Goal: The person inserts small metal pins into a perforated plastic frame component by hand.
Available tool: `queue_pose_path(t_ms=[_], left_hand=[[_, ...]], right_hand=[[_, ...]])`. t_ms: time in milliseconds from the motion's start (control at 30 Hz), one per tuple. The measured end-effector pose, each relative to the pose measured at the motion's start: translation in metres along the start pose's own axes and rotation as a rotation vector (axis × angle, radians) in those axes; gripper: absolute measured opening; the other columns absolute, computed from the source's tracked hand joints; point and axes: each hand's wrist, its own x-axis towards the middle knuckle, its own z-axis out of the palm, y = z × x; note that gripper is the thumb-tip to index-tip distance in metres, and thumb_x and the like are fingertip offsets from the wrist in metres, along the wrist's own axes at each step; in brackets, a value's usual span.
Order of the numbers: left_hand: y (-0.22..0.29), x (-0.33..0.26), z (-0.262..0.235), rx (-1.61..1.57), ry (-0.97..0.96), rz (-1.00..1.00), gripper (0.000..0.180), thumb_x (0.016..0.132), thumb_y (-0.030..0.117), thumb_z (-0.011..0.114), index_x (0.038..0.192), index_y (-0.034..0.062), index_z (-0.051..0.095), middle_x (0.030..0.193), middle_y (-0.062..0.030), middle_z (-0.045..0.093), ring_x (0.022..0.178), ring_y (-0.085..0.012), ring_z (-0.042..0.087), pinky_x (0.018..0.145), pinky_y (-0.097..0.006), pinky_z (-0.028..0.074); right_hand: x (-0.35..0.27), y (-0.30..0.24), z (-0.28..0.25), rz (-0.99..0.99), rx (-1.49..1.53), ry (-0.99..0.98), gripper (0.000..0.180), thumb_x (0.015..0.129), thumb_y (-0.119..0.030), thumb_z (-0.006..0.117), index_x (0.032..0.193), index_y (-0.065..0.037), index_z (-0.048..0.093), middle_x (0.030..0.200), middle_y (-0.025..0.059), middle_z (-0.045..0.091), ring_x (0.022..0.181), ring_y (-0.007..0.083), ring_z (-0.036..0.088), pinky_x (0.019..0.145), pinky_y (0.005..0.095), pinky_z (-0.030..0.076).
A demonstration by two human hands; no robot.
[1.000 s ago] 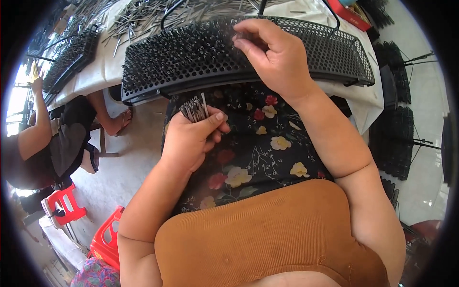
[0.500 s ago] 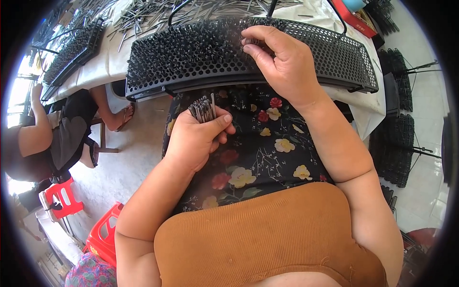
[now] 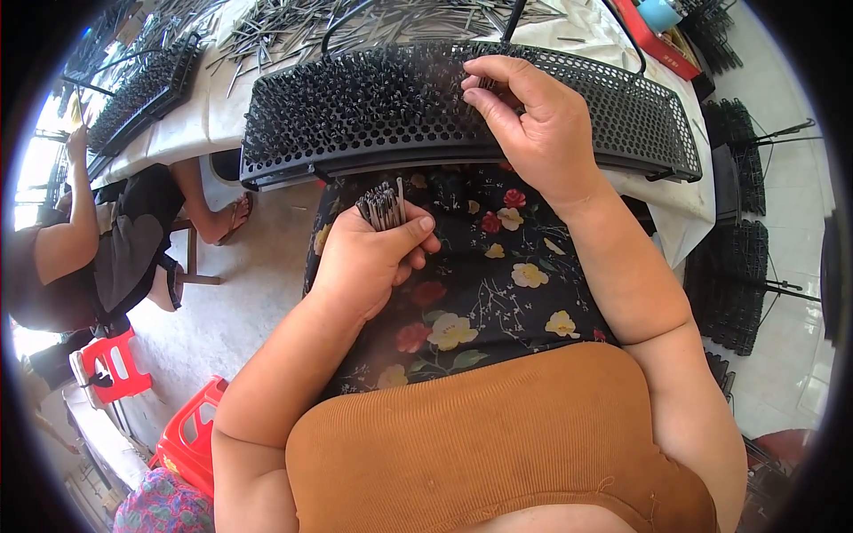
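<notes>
My left hand [image 3: 371, 251] is closed around a bundle of thin dark metal strips [image 3: 382, 206], held upright above my lap. In front of me a long black perforated rack [image 3: 635, 115] spans the table edge. Its left and middle holes carry a dense stand of small upright dark pieces [image 3: 355, 98]; the right part shows bare mesh. Over the middle of the rack my right hand [image 3: 538, 124] is closed in a pinch. A small dark strip partly shows between its thumb and fingers, its lower end hidden.
Loose strips [image 3: 293, 31] lie scattered on the cloth-covered table beyond the rack. A red box [image 3: 653, 40] sits at the far right corner. At the left a person [image 3: 67, 258] sits by another filled rack [image 3: 147, 102]. Red stools [image 3: 191, 431] stand at lower left; more black racks [image 3: 733, 275] at right.
My right hand has shifted slightly right and down in the picture, still pinched. The view has moved a little; the bundle in my left hand stays put. The seated person's hand has risen.
</notes>
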Motion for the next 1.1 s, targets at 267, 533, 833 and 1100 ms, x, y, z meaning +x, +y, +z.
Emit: queue_pose_path(t_ms=[267, 533, 833, 1100], left_hand=[[-0.0008, 0.0003, -0.0004, 0.034, 0.002, 0.015, 0.004, 0.089, 0.006, 0.066, 0.088, 0.0026, 0.064, 0.073, -0.0053, 0.065, 0.055, -0.0073, 0.053, 0.042, -0.02, 0.037], [-0.0004, -0.0006, 0.0022, 0.02, 0.011, 0.001, 0.004, 0.089, 0.002, 0.064, 0.091, -0.0005, 0.062, 0.073, -0.0081, 0.064, 0.054, -0.0089, 0.054, 0.041, -0.019, 0.036], [0.0004, 0.0002, 0.0034, 0.027, 0.004, 0.008, 0.005, 0.088, 0.003, 0.065, 0.09, -0.0006, 0.062, 0.072, -0.0079, 0.064, 0.054, -0.0095, 0.054, 0.041, -0.019, 0.036], [0.0, 0.0008, 0.0027, 0.042, 0.02, 0.0, 0.005, 0.088, 0.003, 0.065, 0.09, 0.0001, 0.062, 0.072, -0.0079, 0.064, 0.053, -0.0095, 0.053, 0.041, -0.019, 0.036]], right_hand=[[-0.0039, 0.0062, -0.0045, -0.015, -0.031, -0.032, 0.026, 0.083, -0.005, 0.07, 0.109, -0.005, 0.067, 0.096, 0.0109, 0.071, 0.083, 0.0251, 0.069, 0.073, 0.0306, 0.055], [-0.0047, 0.0023, -0.0058, 0.105, 0.037, -0.031, 0.022, 0.083, -0.004, 0.069, 0.105, -0.004, 0.066, 0.095, 0.0113, 0.07, 0.083, 0.0236, 0.07, 0.073, 0.0302, 0.054], [-0.0037, 0.0032, -0.0071, 0.052, 0.002, -0.005, 0.024, 0.082, -0.004, 0.071, 0.106, -0.005, 0.067, 0.096, 0.0117, 0.071, 0.082, 0.0245, 0.069, 0.073, 0.0308, 0.055], [-0.0022, 0.0033, -0.0092, 0.021, -0.081, -0.012, 0.023, 0.083, -0.006, 0.07, 0.106, -0.005, 0.068, 0.096, 0.0121, 0.071, 0.083, 0.0265, 0.069, 0.074, 0.0317, 0.055]])
